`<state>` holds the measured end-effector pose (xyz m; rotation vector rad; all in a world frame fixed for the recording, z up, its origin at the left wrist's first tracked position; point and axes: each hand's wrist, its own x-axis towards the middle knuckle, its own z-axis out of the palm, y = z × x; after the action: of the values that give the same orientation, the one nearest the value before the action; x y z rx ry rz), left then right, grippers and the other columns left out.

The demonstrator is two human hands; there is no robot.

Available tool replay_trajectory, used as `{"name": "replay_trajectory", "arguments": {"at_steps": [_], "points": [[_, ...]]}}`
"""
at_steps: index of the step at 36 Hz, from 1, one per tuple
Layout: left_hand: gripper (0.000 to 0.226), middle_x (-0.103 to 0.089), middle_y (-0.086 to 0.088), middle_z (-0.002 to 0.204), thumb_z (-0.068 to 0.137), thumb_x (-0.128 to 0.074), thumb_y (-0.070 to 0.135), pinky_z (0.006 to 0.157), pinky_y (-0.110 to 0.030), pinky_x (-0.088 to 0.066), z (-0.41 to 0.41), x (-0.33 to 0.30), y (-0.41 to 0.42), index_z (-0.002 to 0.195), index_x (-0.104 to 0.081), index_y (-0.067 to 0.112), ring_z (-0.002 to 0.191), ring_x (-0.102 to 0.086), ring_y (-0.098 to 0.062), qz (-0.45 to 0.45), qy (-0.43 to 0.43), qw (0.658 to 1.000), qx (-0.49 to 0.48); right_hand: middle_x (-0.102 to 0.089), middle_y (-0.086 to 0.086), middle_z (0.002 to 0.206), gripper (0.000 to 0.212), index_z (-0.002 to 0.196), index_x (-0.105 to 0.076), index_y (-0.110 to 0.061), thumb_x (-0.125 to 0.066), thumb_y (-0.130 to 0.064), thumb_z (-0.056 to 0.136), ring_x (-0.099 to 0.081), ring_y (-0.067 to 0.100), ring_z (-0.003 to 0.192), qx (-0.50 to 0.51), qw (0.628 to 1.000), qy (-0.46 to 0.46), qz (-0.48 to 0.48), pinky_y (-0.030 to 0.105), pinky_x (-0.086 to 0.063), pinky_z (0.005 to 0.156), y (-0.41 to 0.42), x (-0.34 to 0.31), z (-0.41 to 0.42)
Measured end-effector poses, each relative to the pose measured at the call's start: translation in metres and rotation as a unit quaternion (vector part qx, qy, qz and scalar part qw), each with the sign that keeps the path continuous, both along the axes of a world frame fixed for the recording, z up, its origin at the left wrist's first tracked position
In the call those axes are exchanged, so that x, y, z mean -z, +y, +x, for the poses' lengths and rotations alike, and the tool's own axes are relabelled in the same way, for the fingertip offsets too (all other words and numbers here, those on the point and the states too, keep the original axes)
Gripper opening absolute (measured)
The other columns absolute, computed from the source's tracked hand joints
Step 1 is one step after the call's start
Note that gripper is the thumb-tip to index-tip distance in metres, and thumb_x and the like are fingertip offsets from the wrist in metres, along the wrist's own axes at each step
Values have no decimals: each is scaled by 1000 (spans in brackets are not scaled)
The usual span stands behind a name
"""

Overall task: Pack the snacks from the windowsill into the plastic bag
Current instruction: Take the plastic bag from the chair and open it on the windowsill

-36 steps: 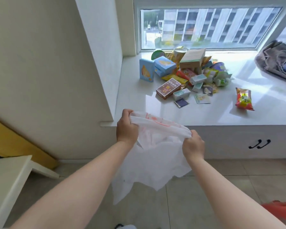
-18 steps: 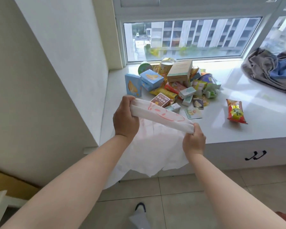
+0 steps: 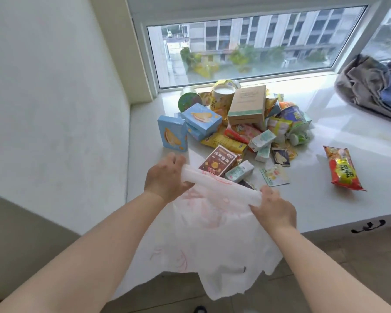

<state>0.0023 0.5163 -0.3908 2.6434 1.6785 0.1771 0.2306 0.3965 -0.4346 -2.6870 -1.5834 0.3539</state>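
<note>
While the thin white plastic bag with red print (image 3: 203, 220) hangs bunched over the near edge of the pale glossy windowsill (image 3: 325, 206), work the rolled top band apart rather than tugging it. Left hand (image 3: 165, 176) curled round the band's left end, right hand (image 3: 274, 208) pinching its right end, fingers closed on the film at both. Slide thumbs against fingers to split the two layers, then spread wide so the mouth gapes toward the heap. Keep the body draped low, clear of the dark red carton (image 3: 218, 160) and small mint-white box (image 3: 239, 171) just beyond the band.

Snacks not yet packed: the heap of boxes, tubs and packets (image 3: 246, 123) in the far middle of the sill, and a red and yellow crinkled packet (image 3: 342, 169) lying apart to the right.

Compared with half a second ago: closer to the sill, bag now over its surface, same two-handed hold, heap undisturbed.
</note>
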Motion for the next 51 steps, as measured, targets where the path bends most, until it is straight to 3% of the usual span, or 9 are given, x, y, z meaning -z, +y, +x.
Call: {"name": "replay_trajectory", "arguments": {"at_steps": [8, 12, 18, 22, 29, 33, 41, 48, 51], "points": [[107, -19, 3, 143, 62, -57, 80, 99, -33, -33, 12, 46, 42, 148, -9, 37, 130, -20, -20, -107, 117, 986, 54, -37, 3, 133, 69, 138, -30, -21, -62, -43, 81, -36, 24, 122, -89, 996, -18, 7, 34, -32, 100, 62, 14, 2], [114, -5, 3, 150, 61, -55, 80, 102, -39, -26, 15, 73, 50, 148, 5, 39, 135, -14, -26, -128, 157, 979, 32, -55, 4, 111, 72, 121, -53, -18, -81, -30, 55, -56, 30, 101, -211, 973, 7, 97, 41, -46, 82, 87, 26, -2], [113, -56, -3, 118, 52, -79, 62, 57, -33, -48, 23, 109, 57, 143, -20, 31, 83, -63, -27, -94, 103, 990, 28, -52, 2, 123, 65, 124, -48, -30, -62, -54, 65, -51, 26, 105, -400, 905, -10, 146, 46, -47, 84, 108, 52, -8], [72, -47, -4, 127, 95, -47, 33, 75, -36, -39, 28, 135, 66, 151, 0, 30, 107, -56, -27, -214, 146, 966, -15, -36, 4, 142, 82, 131, -44, -35, -46, -70, 57, -36, 30, 127, -433, 901, -6, 7, 68, -40, 90, 112, 73, -17], [62, -54, -6, 125, 93, -31, 11, 76, -34, -40, 20, 157, 101, 150, -12, 28, 106, -57, -31, -273, 99, 949, -120, 30, 4, 152, 94, 147, 15, -33, -52, -49, 83, 24, 37, 140, -356, 897, -70, -251, 75, -1, 99, 100, 125, -4], [57, -45, -7, 134, 95, -38, 18, 83, -35, -41, 15, 162, 117, 148, -18, 26, 111, -53, -31, -290, 39, 942, -163, 31, 8, 152, 73, 151, -5, -28, -46, -33, 91, 24, 37, 141, -307, 896, -111, -302, 72, -8, 102, 94, 131, 5], [72, -41, -1, 132, 60, -58, 23, 100, -55, -36, 26, 168, 102, 130, -41, 25, 118, -40, -25, -86, -40, 987, 129, -47, 11, 134, 43, 109, -60, -20, -47, -45, 76, -41, 29, 122, -303, 952, -9, -30, 64, -41, 92, 112, 118, -11], [66, -59, 0, 125, 68, -46, 70, 98, -70, -22, 20, 180, 72, 120, -58, 30, 122, -50, -34, -169, 167, 915, 324, -48, 4, 132, 46, 109, -63, -29, -58, -55, 71, -42, 28, 120, -317, 948, 3, -9, 65, -40, 91, 102, 134, -23], [75, -28, -7, 154, 82, -31, 73, 96, -76, 4, 20, 189, 67, 143, -35, 31, 140, -16, -46, -191, 229, 910, 287, -41, 5, 140, 80, 118, -56, -34, -55, -76, 50, -38, 31, 126, -283, 952, 6, -116, 71, -30, 92, 88, 141, -23]]}}
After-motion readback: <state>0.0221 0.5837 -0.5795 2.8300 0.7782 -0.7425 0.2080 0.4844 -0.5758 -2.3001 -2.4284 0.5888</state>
